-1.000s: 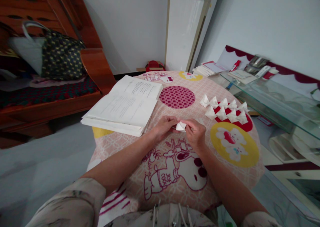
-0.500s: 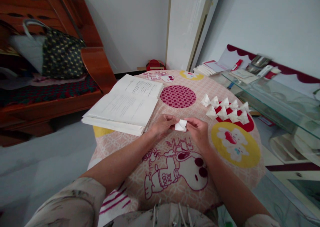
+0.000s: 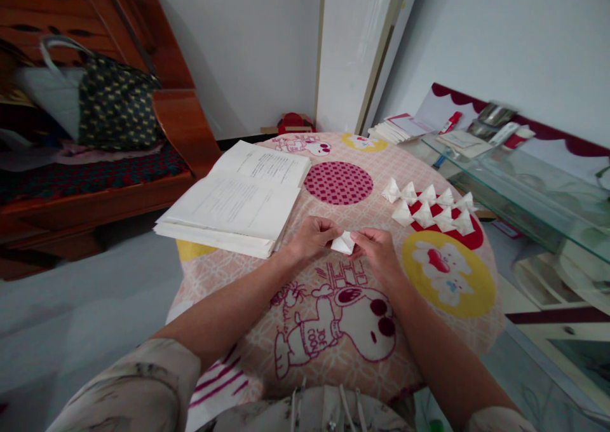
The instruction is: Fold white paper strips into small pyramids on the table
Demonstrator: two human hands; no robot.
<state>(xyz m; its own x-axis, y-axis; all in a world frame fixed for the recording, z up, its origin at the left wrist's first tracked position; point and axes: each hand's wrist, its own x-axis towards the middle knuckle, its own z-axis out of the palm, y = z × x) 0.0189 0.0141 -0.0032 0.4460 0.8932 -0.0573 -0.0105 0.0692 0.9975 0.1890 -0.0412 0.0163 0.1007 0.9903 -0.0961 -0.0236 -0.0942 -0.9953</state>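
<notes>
A small folded white paper (image 3: pixel 342 243) is held just above the patterned tablecloth (image 3: pixel 257 286). My left hand (image 3: pixel 313 237) pinches its left edge between thumb and fingers. On the other side, my right hand (image 3: pixel 376 248) grips the paper's right edge, closed on it as well. Some fingertips are hidden behind the paper. Off to the right stand two rows of folded white paper pieces (image 3: pixel 423 215), pointed at the top, partly over a red patch of the cloth. Left of my hands lies an open stack of printed paper (image 3: pixel 233 206), like a thick book.
A glass shelf (image 3: pixel 524 190) with metal bowls (image 3: pixel 495 114) and a red glue-like tube (image 3: pixel 450 122) borders the table's right side. Papers (image 3: pixel 400 129) lie at the far edge. A wooden bench (image 3: pixel 176 133) with a dark patterned bag (image 3: pixel 119 105) stands left.
The folded paper has turned slightly between my fingers, and its upper face looks flatter. My right hand's fingers have shifted a little left over its edge. The paper rows have not moved.
</notes>
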